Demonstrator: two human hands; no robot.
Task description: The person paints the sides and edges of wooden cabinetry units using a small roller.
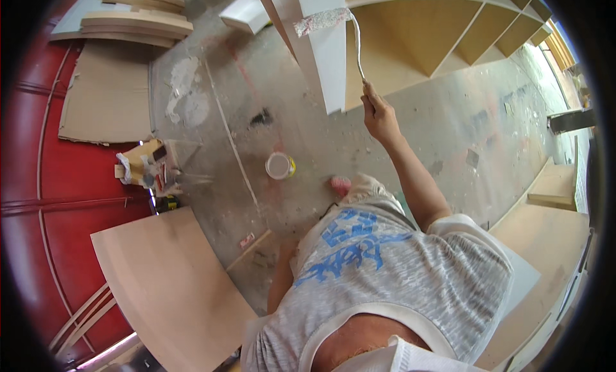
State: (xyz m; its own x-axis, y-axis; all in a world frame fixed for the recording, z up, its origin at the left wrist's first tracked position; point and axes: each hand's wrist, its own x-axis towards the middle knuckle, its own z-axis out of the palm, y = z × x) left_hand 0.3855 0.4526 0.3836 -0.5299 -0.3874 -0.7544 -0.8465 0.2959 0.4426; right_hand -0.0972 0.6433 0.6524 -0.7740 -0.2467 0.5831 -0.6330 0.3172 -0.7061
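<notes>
One paint roller [323,22] is held out by the right grip [378,115], which is wrapped around the handle [367,91]; its pale, speckled sleeve, pinkish at the left end, lies across the upper part of a white panel [330,70], though I cannot tell how firmly it touches. A bent whitish rod joins sleeve and handle. Just right of the panel stands a curved wooden unit [398,38] with slanting dividers.

The left arm [281,285] is down at the person's side; the left grip [288,250] is mostly hidden beside the grey shirt [385,263], so I cannot tell whether it is spread or pressed together.

Near one pink shoe [341,185], a round tub [279,166] with yellow on its side stands on the stained floor [308,128]. Farther left are a brown cardboard sheet [106,93], a tan board [170,288] and a red surface [29,147]
</notes>
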